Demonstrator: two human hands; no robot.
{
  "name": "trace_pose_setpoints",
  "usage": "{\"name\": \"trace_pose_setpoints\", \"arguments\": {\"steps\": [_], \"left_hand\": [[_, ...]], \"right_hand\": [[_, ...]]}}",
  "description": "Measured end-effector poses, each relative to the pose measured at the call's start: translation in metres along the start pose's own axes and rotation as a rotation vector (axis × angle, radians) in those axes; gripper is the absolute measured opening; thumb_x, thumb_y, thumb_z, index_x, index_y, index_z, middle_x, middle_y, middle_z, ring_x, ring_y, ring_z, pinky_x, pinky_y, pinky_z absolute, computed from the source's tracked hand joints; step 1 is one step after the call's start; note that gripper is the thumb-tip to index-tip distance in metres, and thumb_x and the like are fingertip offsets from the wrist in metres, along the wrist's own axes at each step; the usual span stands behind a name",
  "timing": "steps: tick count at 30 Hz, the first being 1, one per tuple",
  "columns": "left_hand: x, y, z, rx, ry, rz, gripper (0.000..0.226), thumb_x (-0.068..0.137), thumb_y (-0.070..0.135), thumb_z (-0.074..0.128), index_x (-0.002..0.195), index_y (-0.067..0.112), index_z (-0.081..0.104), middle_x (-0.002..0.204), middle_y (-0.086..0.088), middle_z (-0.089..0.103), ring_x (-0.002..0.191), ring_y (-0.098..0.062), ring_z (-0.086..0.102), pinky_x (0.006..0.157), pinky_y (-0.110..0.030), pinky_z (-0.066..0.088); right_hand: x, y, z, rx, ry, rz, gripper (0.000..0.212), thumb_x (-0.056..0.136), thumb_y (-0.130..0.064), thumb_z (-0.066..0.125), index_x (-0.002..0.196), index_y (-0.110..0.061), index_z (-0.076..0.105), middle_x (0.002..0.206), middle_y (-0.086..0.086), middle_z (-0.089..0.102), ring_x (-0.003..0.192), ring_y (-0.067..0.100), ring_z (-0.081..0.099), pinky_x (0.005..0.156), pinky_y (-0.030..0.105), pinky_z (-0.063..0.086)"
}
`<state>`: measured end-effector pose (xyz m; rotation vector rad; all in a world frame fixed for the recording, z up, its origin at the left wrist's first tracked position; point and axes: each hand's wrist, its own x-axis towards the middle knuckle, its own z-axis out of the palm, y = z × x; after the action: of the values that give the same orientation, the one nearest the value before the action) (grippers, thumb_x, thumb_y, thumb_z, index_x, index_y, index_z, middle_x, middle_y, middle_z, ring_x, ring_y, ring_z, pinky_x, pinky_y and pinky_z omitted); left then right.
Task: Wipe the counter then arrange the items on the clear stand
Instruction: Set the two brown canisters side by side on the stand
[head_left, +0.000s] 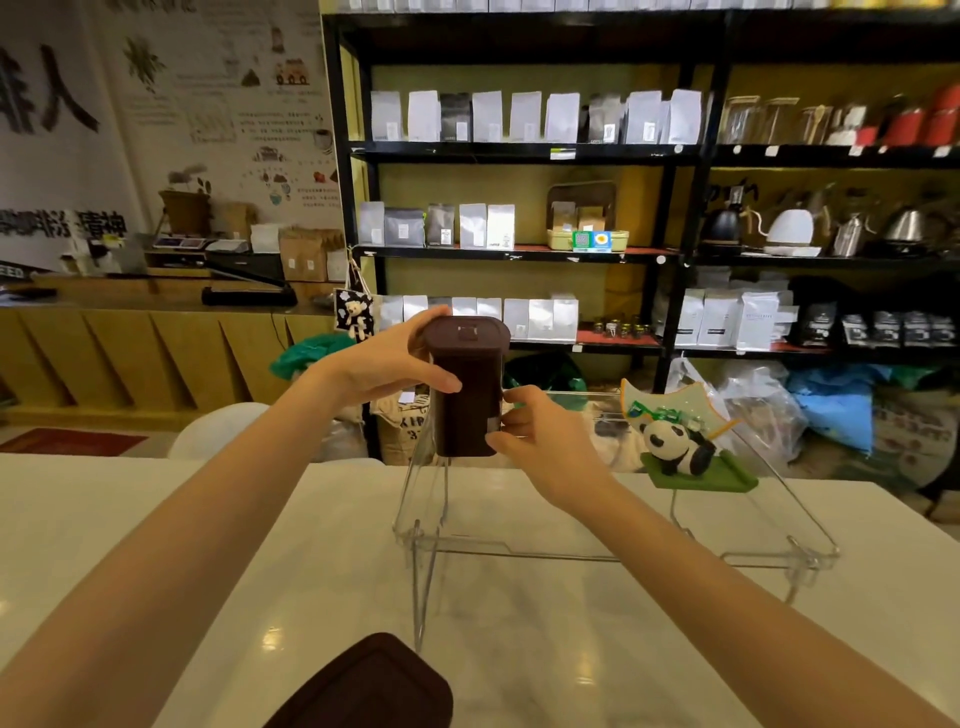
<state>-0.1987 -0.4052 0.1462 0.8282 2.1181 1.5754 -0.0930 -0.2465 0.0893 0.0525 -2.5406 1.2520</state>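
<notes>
Canister (467, 395), tall, dark brown and lidded, sat at the clear stand (613, 551)'s far-left corner, left hand (387, 358) clasping its top, right hand (540, 441) its lower side (probably rigid, smooth plastic, fairly light); opposing mid-body walls looked the surest hold.

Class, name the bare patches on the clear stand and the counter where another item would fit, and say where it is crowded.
Free: the clear stand between the brown canister and the panda figurine; the white counter left of the stand. Crowded: the stand's left end, where both hands hold the canister, and its right back corner.
</notes>
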Motion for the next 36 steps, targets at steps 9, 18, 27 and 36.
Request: {"name": "trace_pose_setpoints", "arguments": {"steps": [9,18,27,36], "left_hand": [[-0.018,0.021,0.007,0.521,0.169,-0.086,0.091,0.073,0.024,0.074,0.144,0.020,0.017,0.141,0.000,0.044,0.131,-0.020,0.039,0.106,-0.032,0.028],[-0.062,0.030,0.039,0.976,0.268,-0.027,0.077,0.082,0.038,0.061,0.144,0.020,0.018,0.150,-0.005,0.034,0.133,-0.022,0.037,0.108,-0.037,0.031],[-0.185,-0.003,0.085,1.031,0.318,-0.001,0.061,0.090,0.044,0.039,0.144,0.031,0.014,0.156,0.012,0.011,0.143,-0.008,0.012,0.113,-0.026,0.013],[-0.280,-0.034,0.120,0.898,0.363,-0.310,0.103,0.050,0.093,0.010,0.140,0.044,0.014,0.151,0.027,0.001,0.140,0.001,0.003,0.113,-0.025,0.008]], "right_hand": [[-0.028,-0.013,-0.011,-0.225,-0.022,-0.080,0.045,0.087,-0.028,0.056,0.130,-0.018,0.047,0.132,0.001,0.055,0.119,0.016,0.049,0.085,0.021,0.033],[-0.135,-0.007,-0.004,-0.165,-0.043,-0.396,0.040,0.086,-0.040,0.047,0.126,-0.034,0.044,0.121,-0.024,0.042,0.107,-0.019,0.033,0.088,-0.006,0.023],[-0.185,0.006,0.029,0.035,-0.452,-0.187,0.083,0.080,-0.045,0.061,0.143,-0.036,0.008,0.136,-0.023,0.024,0.133,0.000,0.025,0.116,0.027,0.024],[-0.192,0.015,0.050,0.144,-0.523,-0.224,0.079,0.074,-0.035,0.071,0.119,-0.061,0.012,0.117,-0.048,0.029,0.110,-0.031,0.031,0.095,0.000,0.030]]}}
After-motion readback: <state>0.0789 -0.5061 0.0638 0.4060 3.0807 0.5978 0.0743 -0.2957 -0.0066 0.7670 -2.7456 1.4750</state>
